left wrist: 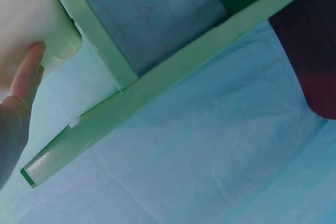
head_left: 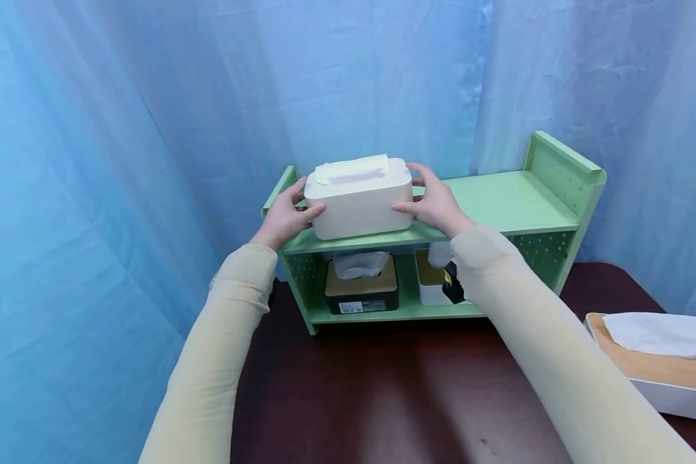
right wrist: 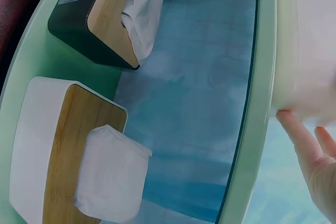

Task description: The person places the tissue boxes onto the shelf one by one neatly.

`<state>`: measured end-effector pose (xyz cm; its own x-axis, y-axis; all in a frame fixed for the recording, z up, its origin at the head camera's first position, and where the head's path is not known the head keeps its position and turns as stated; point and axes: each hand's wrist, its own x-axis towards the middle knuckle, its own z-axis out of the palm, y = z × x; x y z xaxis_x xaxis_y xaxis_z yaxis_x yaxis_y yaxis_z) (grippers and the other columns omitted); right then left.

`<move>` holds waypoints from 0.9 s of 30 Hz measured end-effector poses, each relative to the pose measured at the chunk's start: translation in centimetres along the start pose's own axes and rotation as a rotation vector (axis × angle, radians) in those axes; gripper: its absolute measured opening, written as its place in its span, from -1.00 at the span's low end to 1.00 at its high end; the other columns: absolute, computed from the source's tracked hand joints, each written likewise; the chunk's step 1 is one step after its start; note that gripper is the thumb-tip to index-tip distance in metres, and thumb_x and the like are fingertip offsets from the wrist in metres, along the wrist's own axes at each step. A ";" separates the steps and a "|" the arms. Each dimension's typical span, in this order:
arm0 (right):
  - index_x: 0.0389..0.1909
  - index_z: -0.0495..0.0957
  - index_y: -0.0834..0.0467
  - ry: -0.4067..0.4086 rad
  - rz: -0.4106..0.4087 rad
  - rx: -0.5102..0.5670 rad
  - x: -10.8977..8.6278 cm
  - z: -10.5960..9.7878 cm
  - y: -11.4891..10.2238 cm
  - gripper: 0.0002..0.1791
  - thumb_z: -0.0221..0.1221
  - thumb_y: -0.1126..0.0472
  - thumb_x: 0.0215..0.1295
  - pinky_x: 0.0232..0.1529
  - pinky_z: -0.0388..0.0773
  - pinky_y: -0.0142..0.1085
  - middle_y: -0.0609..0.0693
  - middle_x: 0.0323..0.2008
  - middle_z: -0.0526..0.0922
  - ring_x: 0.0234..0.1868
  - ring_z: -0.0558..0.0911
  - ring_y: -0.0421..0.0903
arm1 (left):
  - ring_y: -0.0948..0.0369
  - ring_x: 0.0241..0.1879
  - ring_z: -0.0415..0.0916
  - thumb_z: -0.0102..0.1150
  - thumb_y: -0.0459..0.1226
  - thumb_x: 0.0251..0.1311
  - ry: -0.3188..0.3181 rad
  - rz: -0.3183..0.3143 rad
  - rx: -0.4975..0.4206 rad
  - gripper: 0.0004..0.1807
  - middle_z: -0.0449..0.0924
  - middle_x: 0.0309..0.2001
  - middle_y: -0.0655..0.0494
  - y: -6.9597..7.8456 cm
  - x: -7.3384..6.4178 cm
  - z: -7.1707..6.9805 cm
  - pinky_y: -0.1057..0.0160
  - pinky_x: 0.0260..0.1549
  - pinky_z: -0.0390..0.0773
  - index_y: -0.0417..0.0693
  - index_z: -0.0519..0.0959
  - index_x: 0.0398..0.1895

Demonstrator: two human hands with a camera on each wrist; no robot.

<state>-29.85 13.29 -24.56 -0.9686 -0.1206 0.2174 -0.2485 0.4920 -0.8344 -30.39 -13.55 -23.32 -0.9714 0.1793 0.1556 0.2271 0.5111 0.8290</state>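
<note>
A white tissue box (head_left: 362,206) with rounded corners and a tissue lying over its top slot is at the left part of the green shelf's upper board. My left hand (head_left: 284,216) grips its left end, the thumb on the front face and the fingers round the side. At the other end my right hand (head_left: 435,201) holds it the same way, thumb in front. The left wrist view shows the left thumb (left wrist: 29,72) against the white box near the shelf edge. In the right wrist view, the right hand (right wrist: 315,166) touches the box beside the upper board.
On the lower board stand a black tissue box (head_left: 362,290) with a wooden lid and a white one (right wrist: 39,135) with a wooden lid. Another wood-topped tissue box (head_left: 649,364) lies at the right on the dark table (head_left: 383,393). Blue curtains (head_left: 383,84) hang behind the green shelf (head_left: 513,200).
</note>
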 end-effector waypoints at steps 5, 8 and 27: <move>0.49 -0.09 0.02 0.003 -0.011 0.008 0.2 0.1 -0.1 -0.09 0.23 0.27 0.24 0.07 0.48 0.07 0.27 0.38 0.18 0.23 0.42 0.26 | -0.03 0.25 0.37 0.12 -0.25 0.29 0.020 0.006 0.004 -0.22 0.26 0.36 -0.09 0.0 0.2 0.2 -0.02 0.05 0.51 0.17 -0.02 0.50; 0.49 -0.08 0.04 0.033 -0.015 0.020 0.2 0.3 -0.1 -0.11 0.21 0.32 0.24 0.12 0.45 0.06 0.27 0.37 0.20 0.24 0.41 0.26 | -0.04 0.25 0.37 0.12 -0.27 0.29 0.062 0.010 0.005 -0.24 0.28 0.35 -0.10 0.0 0.3 0.5 0.01 0.05 0.51 0.13 0.01 0.50; 0.48 -0.06 0.05 0.076 -0.014 0.060 -0.4 0.6 1.3 -0.14 0.20 0.30 0.26 0.20 0.38 0.05 0.27 0.29 0.31 0.29 0.36 0.20 | 0.01 0.24 0.39 0.13 -0.22 0.29 0.204 -0.019 -0.018 -0.32 0.34 0.29 -0.12 -0.9 -0.5 1.5 0.08 0.08 0.50 -0.05 0.14 0.44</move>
<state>-29.76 13.48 -25.99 -0.9622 -0.0603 0.2655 -0.2646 0.4375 -0.8594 -30.02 -12.85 -24.91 -0.9696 -0.0053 0.2445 0.2096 0.4971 0.8420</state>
